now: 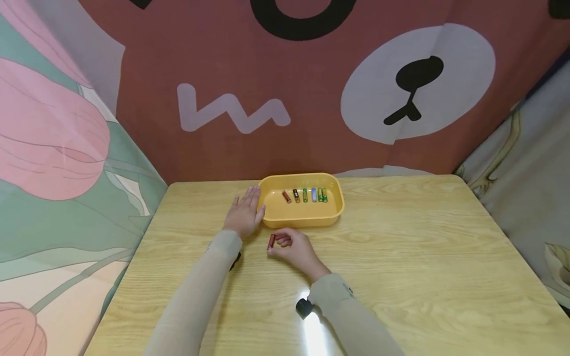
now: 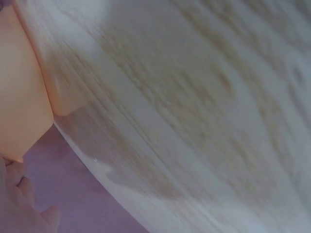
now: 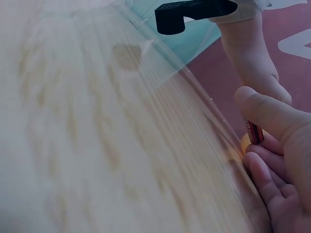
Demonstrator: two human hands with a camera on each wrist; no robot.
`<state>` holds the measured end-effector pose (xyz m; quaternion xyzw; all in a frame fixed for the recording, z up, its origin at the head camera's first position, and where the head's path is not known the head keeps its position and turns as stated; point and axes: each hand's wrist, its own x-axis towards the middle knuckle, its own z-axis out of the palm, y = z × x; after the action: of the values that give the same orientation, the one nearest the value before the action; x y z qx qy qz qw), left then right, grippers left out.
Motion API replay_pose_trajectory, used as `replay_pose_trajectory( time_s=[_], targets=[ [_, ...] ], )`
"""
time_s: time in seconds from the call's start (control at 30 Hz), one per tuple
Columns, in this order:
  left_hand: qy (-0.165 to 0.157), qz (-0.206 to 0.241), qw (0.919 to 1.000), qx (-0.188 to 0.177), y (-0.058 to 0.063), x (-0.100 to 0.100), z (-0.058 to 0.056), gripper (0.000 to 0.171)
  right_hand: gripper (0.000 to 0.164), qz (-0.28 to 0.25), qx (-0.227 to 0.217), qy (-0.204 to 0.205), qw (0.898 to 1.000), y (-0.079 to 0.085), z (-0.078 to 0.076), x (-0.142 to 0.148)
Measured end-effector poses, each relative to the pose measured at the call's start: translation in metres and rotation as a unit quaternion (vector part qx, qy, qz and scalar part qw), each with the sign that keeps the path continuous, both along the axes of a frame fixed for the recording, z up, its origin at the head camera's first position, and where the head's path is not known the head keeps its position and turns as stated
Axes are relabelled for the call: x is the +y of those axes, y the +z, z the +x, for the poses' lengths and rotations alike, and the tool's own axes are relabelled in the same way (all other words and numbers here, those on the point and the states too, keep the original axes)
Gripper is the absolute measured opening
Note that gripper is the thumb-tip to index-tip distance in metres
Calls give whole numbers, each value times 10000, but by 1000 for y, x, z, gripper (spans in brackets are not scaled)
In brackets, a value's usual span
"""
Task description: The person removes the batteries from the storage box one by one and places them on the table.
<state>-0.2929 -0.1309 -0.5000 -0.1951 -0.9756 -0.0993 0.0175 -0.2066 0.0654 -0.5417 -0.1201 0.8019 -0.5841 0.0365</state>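
Note:
A yellow tray [image 1: 296, 213] stands near the table's back edge. Inside it lie several small batteries in a rough row: a red one [image 1: 286, 197], a black-and-gold one [image 1: 296, 196], a blue one [image 1: 313, 195] and some green ones [image 1: 305, 195]. My left hand [image 1: 242, 215] rests against the tray's left side, fingers extended and thumb at the rim. Just in front of the tray, my right hand [image 1: 291, 248] pinches a red battery [image 1: 271, 241] between thumb and fingers. The right wrist view shows this battery [image 3: 253, 131] standing between thumb and fingertips.
The light wood-grain table [image 1: 414, 257] reaches forward to a reddish cloth backdrop [image 1: 311, 123] with a cartoon face. Patterned curtains hang at the left [image 1: 80, 207] and right. Dark wrist cameras [image 1: 304, 308] sit below both cuffs.

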Motion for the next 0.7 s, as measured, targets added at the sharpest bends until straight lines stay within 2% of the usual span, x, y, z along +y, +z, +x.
replay_pose_trajectory(
  time_s=[0.23, 0.47, 0.7],
  targets=[
    [40, 88, 9999, -119, 1, -4, -1, 65, 45, 261, 249, -1, 9994, 0, -1, -5],
    [12, 147, 9999, -51, 5, 0, 1, 64, 45, 800, 571, -181, 9950, 2, 0, -6],
    [5, 113, 9999, -26, 2, 0, 2, 64, 46, 937, 740, -232, 9926, 1, 2, -10]
  ],
)
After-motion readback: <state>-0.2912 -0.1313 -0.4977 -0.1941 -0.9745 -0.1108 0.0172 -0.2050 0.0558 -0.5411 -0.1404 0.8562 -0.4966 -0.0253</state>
